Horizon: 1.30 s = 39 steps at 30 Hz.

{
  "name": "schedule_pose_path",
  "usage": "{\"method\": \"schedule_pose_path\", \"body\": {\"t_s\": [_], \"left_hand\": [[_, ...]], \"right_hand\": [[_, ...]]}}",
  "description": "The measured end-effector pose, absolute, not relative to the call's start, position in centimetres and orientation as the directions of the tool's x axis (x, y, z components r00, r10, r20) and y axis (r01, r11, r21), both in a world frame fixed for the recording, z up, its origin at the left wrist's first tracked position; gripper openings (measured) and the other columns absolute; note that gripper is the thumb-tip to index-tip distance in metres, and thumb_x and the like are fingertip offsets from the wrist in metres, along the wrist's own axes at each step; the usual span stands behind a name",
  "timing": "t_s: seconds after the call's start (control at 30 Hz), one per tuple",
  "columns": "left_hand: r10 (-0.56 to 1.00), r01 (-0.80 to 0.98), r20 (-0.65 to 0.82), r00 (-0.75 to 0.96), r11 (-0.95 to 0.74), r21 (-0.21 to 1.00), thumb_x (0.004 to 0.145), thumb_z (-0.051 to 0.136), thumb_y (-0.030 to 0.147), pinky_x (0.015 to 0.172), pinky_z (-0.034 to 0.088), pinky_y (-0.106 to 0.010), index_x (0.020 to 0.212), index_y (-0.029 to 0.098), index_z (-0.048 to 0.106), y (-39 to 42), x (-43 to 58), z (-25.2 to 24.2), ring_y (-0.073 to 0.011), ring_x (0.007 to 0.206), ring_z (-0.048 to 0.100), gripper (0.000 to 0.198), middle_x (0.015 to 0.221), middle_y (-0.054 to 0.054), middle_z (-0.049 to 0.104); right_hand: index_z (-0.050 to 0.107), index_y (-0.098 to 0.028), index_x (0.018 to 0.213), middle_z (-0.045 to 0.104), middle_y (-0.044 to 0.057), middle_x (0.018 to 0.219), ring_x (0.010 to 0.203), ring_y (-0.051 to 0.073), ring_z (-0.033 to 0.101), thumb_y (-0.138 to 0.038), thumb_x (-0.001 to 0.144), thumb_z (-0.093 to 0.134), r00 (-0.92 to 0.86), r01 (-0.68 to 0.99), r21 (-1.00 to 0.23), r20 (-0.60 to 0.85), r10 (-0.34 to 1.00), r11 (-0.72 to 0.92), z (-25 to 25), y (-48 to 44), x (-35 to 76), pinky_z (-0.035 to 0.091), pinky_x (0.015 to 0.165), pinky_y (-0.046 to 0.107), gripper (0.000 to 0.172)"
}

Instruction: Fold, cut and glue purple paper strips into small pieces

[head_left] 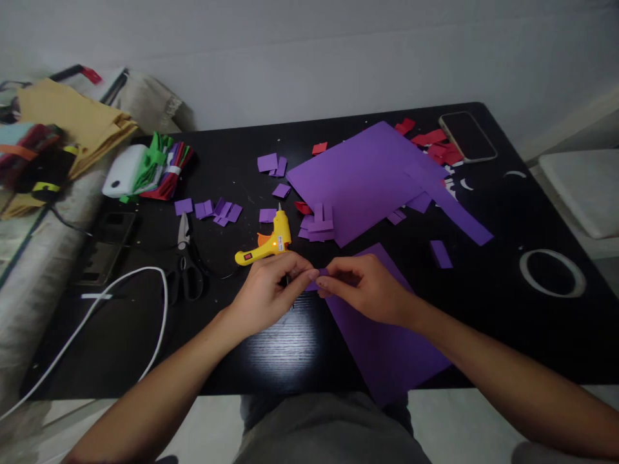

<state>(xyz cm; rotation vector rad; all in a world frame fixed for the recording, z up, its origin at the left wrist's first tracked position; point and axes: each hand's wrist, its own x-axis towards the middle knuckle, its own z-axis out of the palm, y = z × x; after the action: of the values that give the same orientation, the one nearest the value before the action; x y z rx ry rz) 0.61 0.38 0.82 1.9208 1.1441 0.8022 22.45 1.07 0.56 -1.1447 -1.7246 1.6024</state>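
Observation:
My left hand (271, 290) and my right hand (367, 287) meet over the black table (483, 322), both pinching one small purple paper piece (319, 278) between their fingertips. Under my right hand lies a purple sheet (382, 348) that hangs over the table's front edge. Just beyond my left hand a yellow glue gun (268, 243) rests on its stand, its light glowing. Black-handled scissors (184, 261) lie to the left. A larger purple sheet (362, 180) lies farther back, with several small purple squares (316, 225) stacked at its near corner.
More purple squares (220, 210) are scattered mid-table, red scraps (438, 147) and a phone (467, 136) at the back right. A roll of tape (551, 272) sits at the right. A white cable (120, 322) loops at the left, near a bundle of coloured paper (164, 169).

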Motion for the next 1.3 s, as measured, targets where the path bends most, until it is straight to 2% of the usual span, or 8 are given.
{"method": "schedule_pose_path", "body": {"t_s": [0.13, 0.27, 0.4, 0.53, 0.73, 0.97, 1.3], "left_hand": [[0.892, 0.468, 0.185, 0.412, -0.381, 0.797, 0.101, 0.064, 0.025, 0.067, 0.046, -0.022, 0.091, 0.017, 0.068, 0.36, 0.67, 0.92, -0.0093, 0.069, 0.058, 0.014, 0.075, 0.002, 0.064], [0.906, 0.469, 0.14, 0.398, -0.332, 0.818, 0.101, 0.066, 0.031, 0.066, 0.046, -0.024, 0.096, 0.018, 0.07, 0.42, 0.43, 0.79, -0.0106, 0.069, 0.059, 0.014, 0.077, 0.002, 0.066], [0.904, 0.485, 0.107, 0.415, -0.319, 0.814, 0.102, 0.063, 0.031, 0.063, 0.045, -0.024, 0.091, 0.017, 0.068, 0.47, 0.23, 0.86, -0.0109, 0.067, 0.057, 0.018, 0.073, 0.002, 0.063], [0.884, 0.498, 0.159, 0.44, -0.388, 0.776, 0.103, 0.061, 0.025, 0.064, 0.044, -0.023, 0.09, 0.017, 0.066, 0.5, 0.44, 1.21, -0.0105, 0.066, 0.058, 0.015, 0.073, 0.002, 0.063], [0.867, 0.494, 0.206, 0.453, -0.436, 0.752, 0.103, 0.06, 0.021, 0.065, 0.045, -0.023, 0.09, 0.017, 0.064, 0.61, 0.67, 1.4, -0.0108, 0.068, 0.059, 0.014, 0.076, 0.001, 0.065], [0.887, 0.519, 0.172, 0.429, -0.397, 0.757, 0.102, 0.061, 0.026, 0.062, 0.044, -0.023, 0.088, 0.017, 0.065, 0.37, 0.5, 1.2, -0.0106, 0.064, 0.055, 0.017, 0.071, 0.002, 0.06], [0.87, 0.478, 0.183, 0.458, -0.415, 0.774, 0.096, 0.063, 0.019, 0.062, 0.046, -0.023, 0.085, 0.017, 0.062, 0.4, 0.29, 1.24, -0.0107, 0.067, 0.057, 0.011, 0.074, 0.002, 0.061]], "right_hand": [[0.073, -0.019, 0.082, 0.079, 0.002, 0.078, 0.073, 0.017, 0.074, -0.035, 0.096, 0.069, -0.502, 0.239, -0.97, -0.161, 0.85, -0.042, 0.64, 1.13, 22.49, 0.054, 0.068, 0.028, 0.021], [0.073, -0.019, 0.082, 0.078, 0.001, 0.077, 0.073, 0.016, 0.073, -0.035, 0.097, 0.068, -0.488, 0.236, -0.971, -0.142, 0.861, -0.027, 0.72, 1.23, 22.49, 0.054, 0.07, 0.028, 0.022], [0.072, -0.019, 0.079, 0.076, 0.001, 0.075, 0.069, 0.016, 0.071, -0.035, 0.096, 0.069, -0.47, 0.248, -0.969, -0.135, 0.872, -0.017, 0.75, 1.32, 22.44, 0.053, 0.067, 0.028, 0.023], [0.071, -0.02, 0.079, 0.078, 0.002, 0.077, 0.074, 0.018, 0.073, -0.035, 0.095, 0.069, -0.471, 0.225, -0.974, -0.146, 0.87, -0.042, 0.76, 1.29, 22.33, 0.056, 0.072, 0.031, 0.022], [0.071, -0.02, 0.079, 0.078, 0.003, 0.077, 0.072, 0.018, 0.073, -0.038, 0.095, 0.069, -0.465, 0.24, -0.97, -0.152, 0.872, -0.04, 0.69, 1.25, 22.36, 0.056, 0.07, 0.031, 0.024], [0.071, -0.02, 0.078, 0.076, 0.002, 0.076, 0.072, 0.017, 0.071, -0.036, 0.095, 0.069, -0.465, 0.235, -0.972, -0.134, 0.875, -0.024, 0.62, 1.33, 22.39, 0.054, 0.069, 0.029, 0.023], [0.069, -0.02, 0.077, 0.076, 0.003, 0.076, 0.072, 0.018, 0.071, -0.037, 0.095, 0.068, -0.486, 0.229, -0.972, -0.157, 0.86, -0.048, 0.84, 1.25, 22.38, 0.054, 0.068, 0.03, 0.025]]}}
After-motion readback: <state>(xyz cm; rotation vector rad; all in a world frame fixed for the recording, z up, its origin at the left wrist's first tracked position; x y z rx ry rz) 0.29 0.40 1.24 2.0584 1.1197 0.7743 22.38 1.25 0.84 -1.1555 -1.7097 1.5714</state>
